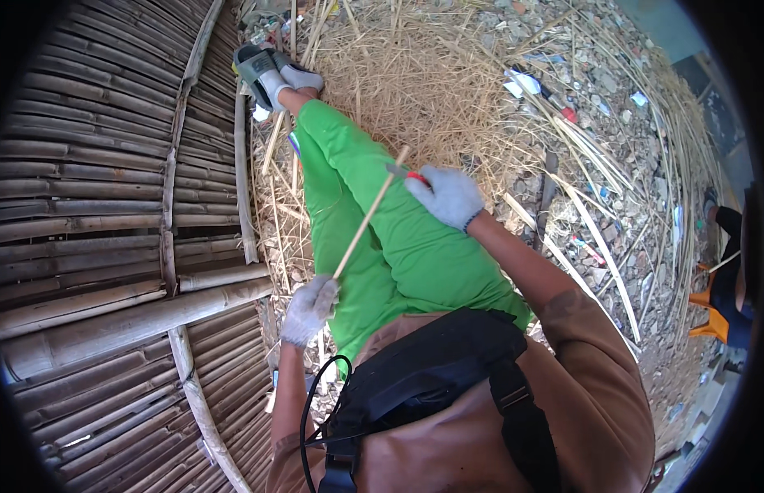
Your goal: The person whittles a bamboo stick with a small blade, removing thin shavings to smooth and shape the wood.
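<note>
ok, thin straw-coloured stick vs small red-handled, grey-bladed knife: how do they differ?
Length: the thin straw-coloured stick is much longer than the visible part of the small red-handled, grey-bladed knife.
Colour: stick is one pale tone; knife is red and grey.
Hold: stick's lower end is in the white-gloved left hand; knife is in the white-gloved right hand.
Shared: both are over the green trousers.
</note>
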Available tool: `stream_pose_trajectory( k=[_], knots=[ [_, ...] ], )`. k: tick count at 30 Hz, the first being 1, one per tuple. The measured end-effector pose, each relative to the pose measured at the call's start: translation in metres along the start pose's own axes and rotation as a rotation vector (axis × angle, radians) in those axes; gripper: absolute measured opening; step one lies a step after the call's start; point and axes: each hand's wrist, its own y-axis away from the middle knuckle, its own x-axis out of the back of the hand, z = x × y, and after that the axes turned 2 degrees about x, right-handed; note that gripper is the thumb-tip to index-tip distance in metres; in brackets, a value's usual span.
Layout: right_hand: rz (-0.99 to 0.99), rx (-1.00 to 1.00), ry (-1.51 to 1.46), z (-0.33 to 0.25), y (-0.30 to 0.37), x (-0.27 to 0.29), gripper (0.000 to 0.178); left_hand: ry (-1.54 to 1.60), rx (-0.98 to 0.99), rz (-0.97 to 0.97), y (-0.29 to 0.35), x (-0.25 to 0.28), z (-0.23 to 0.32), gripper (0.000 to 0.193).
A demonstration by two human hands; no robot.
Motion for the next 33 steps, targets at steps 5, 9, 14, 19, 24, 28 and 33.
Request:
stream_pose_trajectory(
  k=[5,9,14,19,24,28,33],
  knots=[
    [-0.066,-0.013,0.06,0.009,-0.007,-0.012,0.062,-0.146,-0.096,-0.027,-0.031,-0.003,-0.013,0.034],
    [-0.094,0.0,0.057,0.006,-0.006,-0.012,0.062,-0.289,-0.19,-0.003,-0.025,0.011,-0.011,0.032],
    [-0.095,0.072,0.087,-0.001,0.0,-0.008,0.058,-0.16,-0.077,-0.02,0.0,0.021,-0.019,0.029],
    [-0.047,0.166,0.123,-0.007,0.005,-0.012,0.056,-0.009,-0.025,-0.038,0.015,0.032,-0.043,0.031],
    [-0.027,0.178,0.135,-0.011,0.008,-0.011,0.05,-0.146,-0.093,-0.031,0.03,0.039,-0.037,0.031],
    [0.214,-0.235,0.028,0.085,0.005,0.0,0.072,-0.25,-0.12,-0.015,0.071,0.083,-0.094,0.029],
    [0.211,-0.377,-0.115,0.116,0.018,0.056,0.068,0.414,0.257,-0.038,0.096,0.076,-0.064,0.021]
  ],
)
